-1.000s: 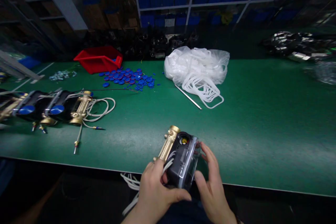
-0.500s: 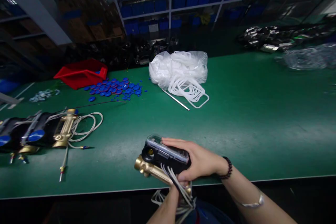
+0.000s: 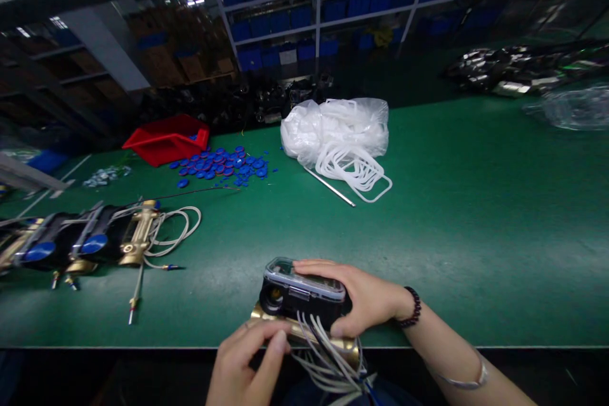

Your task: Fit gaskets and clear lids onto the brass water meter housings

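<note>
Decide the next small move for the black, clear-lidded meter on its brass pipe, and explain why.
Probably slide the meter farther onto the green table: it sits at the near edge, clasped by the right hand, its white cables hang over that edge, and the left hand touches the brass pipe.

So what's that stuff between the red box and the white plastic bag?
A scatter of small blue caps lies on the green table there, closer to the red box than to the white plastic bag. The head view shows it.

Meter [image 3: 302, 295] turned sideways, right hand [image 3: 366, 298] now over it, left hand [image 3: 247, 361] lower
</note>
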Action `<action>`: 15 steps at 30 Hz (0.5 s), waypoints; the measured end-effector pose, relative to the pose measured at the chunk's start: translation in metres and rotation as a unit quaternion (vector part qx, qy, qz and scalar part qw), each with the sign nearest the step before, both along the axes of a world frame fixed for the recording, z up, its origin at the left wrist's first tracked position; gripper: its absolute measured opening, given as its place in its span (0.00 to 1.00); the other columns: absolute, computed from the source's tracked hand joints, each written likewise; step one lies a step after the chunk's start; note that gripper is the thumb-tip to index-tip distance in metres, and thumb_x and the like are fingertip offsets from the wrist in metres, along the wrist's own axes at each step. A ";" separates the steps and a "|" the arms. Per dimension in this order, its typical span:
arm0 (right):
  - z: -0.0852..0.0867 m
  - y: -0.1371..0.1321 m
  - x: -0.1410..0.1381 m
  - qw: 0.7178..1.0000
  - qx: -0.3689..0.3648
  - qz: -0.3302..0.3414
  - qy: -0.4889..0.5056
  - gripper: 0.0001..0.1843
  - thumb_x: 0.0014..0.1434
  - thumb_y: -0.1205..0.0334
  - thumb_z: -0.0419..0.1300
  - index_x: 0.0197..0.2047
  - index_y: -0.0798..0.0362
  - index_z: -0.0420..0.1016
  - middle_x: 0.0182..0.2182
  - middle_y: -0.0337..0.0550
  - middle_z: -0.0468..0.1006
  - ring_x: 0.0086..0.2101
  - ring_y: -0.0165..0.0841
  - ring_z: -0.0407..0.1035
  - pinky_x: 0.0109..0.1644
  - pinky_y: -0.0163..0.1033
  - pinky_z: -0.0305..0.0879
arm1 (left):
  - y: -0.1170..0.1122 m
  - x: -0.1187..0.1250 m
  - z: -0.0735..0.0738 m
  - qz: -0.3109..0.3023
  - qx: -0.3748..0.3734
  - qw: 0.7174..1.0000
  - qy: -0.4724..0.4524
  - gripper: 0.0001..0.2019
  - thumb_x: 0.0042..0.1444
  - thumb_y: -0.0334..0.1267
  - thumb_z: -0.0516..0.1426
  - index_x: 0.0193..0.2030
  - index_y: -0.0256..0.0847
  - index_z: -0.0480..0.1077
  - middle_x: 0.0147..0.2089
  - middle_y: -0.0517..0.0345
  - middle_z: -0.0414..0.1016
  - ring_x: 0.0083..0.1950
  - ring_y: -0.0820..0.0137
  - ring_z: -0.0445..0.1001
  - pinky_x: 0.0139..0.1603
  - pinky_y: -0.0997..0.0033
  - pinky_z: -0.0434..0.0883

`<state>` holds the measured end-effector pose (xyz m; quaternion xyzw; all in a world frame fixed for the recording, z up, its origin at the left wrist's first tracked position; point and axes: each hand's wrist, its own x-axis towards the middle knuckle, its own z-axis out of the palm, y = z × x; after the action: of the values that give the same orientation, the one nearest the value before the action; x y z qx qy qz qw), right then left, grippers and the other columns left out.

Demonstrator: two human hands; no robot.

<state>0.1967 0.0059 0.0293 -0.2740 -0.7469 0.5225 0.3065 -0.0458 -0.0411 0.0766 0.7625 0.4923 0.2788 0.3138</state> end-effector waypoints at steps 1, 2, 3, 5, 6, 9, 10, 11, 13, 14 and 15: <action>-0.001 0.000 0.000 1.000 -0.004 -0.002 -0.004 0.47 0.45 0.47 0.67 0.63 0.59 0.58 0.61 0.56 0.60 0.61 0.43 0.54 0.65 0.49 0.47 | 0.007 -0.006 -0.004 0.051 0.061 0.997 0.002 0.07 0.58 0.36 0.55 0.35 0.45 0.76 0.31 0.60 0.78 0.33 0.71 0.76 0.37 0.76 0.73; -0.001 0.000 0.001 1.000 -0.011 -0.003 -0.008 0.47 0.45 0.46 0.67 0.63 0.59 0.58 0.62 0.56 0.60 0.61 0.43 0.54 0.65 0.50 0.47 | 0.014 -0.012 -0.011 0.103 0.118 0.988 0.006 0.07 0.57 0.37 0.55 0.35 0.44 0.76 0.33 0.59 0.78 0.35 0.69 0.76 0.40 0.74 0.73; -0.001 -0.001 0.001 1.000 -0.022 -0.004 -0.012 0.48 0.44 0.45 0.67 0.63 0.59 0.59 0.62 0.56 0.59 0.61 0.44 0.54 0.65 0.50 0.46 | 0.022 -0.019 -0.020 0.156 0.165 0.974 0.010 0.07 0.57 0.38 0.56 0.36 0.43 0.76 0.35 0.56 0.78 0.38 0.67 0.76 0.44 0.69 0.73; -0.002 -0.005 0.003 0.998 -0.055 -0.006 -0.021 0.50 0.43 0.42 0.68 0.63 0.57 0.59 0.62 0.56 0.58 0.61 0.45 0.53 0.65 0.51 0.45 | 0.036 -0.030 -0.041 0.247 0.199 0.948 0.020 0.10 0.56 0.40 0.54 0.37 0.40 0.75 0.38 0.52 0.78 0.42 0.63 0.75 0.48 0.62 0.72; -0.003 -0.007 0.004 0.997 -0.075 -0.007 -0.026 0.50 0.42 0.41 0.68 0.64 0.56 0.59 0.63 0.55 0.57 0.61 0.46 0.52 0.65 0.52 0.44 | 0.041 -0.035 -0.051 0.275 0.185 0.943 0.024 0.11 0.56 0.40 0.54 0.38 0.40 0.75 0.38 0.51 0.78 0.43 0.62 0.75 0.48 0.60 0.72; -0.010 -0.012 0.009 0.990 -0.130 -0.013 -0.052 0.50 0.43 0.36 0.66 0.64 0.51 0.59 0.64 0.52 0.55 0.62 0.48 0.49 0.65 0.54 0.41 | 0.047 -0.043 -0.072 0.297 0.171 0.938 0.046 0.11 0.55 0.37 0.51 0.34 0.40 0.75 0.34 0.51 0.78 0.39 0.62 0.76 0.43 0.58 0.74; -0.015 -0.013 0.011 0.987 -0.146 -0.015 -0.061 0.51 0.43 0.36 0.66 0.65 0.50 0.58 0.65 0.51 0.54 0.62 0.48 0.49 0.65 0.54 0.41 | 0.047 -0.043 -0.075 0.296 0.167 0.939 0.053 0.11 0.54 0.35 0.51 0.32 0.40 0.75 0.33 0.52 0.78 0.38 0.62 0.76 0.42 0.59 0.74; -0.022 -0.013 0.013 0.986 -0.152 -0.013 -0.067 0.51 0.42 0.35 0.65 0.65 0.49 0.58 0.65 0.50 0.54 0.62 0.49 0.49 0.65 0.54 0.41 | 0.047 -0.042 -0.077 0.294 0.164 0.940 0.060 0.11 0.53 0.33 0.51 0.31 0.41 0.75 0.33 0.53 0.78 0.37 0.63 0.76 0.41 0.60 0.74; -0.037 -0.010 0.017 0.985 -0.155 -0.012 -0.067 0.51 0.41 0.35 0.65 0.64 0.48 0.59 0.64 0.49 0.55 0.62 0.51 0.50 0.65 0.54 0.42 | 0.045 -0.037 -0.077 0.288 0.156 0.942 0.071 0.11 0.51 0.30 0.51 0.30 0.41 0.75 0.32 0.54 0.78 0.38 0.64 0.76 0.41 0.61 0.74; -0.046 -0.009 0.018 0.986 -0.156 -0.005 -0.064 0.51 0.41 0.36 0.65 0.64 0.48 0.59 0.64 0.49 0.56 0.62 0.51 0.50 0.65 0.54 0.44 | 0.044 -0.034 -0.076 0.285 0.152 0.943 0.074 0.11 0.50 0.28 0.51 0.30 0.41 0.74 0.32 0.55 0.78 0.38 0.64 0.76 0.41 0.61 0.74; -0.055 -0.007 0.019 0.986 -0.154 0.000 -0.059 0.50 0.41 0.37 0.65 0.64 0.48 0.59 0.63 0.49 0.56 0.61 0.52 0.51 0.64 0.54 0.45 | 0.042 -0.032 -0.074 0.283 0.149 0.944 0.077 0.11 0.50 0.27 0.51 0.30 0.41 0.74 0.33 0.55 0.78 0.38 0.64 0.75 0.41 0.61 0.74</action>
<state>0.2157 -0.0009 -0.0255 -0.3483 -0.6743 0.6141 0.2164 -0.0775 0.0012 0.0023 0.6491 0.6634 0.3664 0.0662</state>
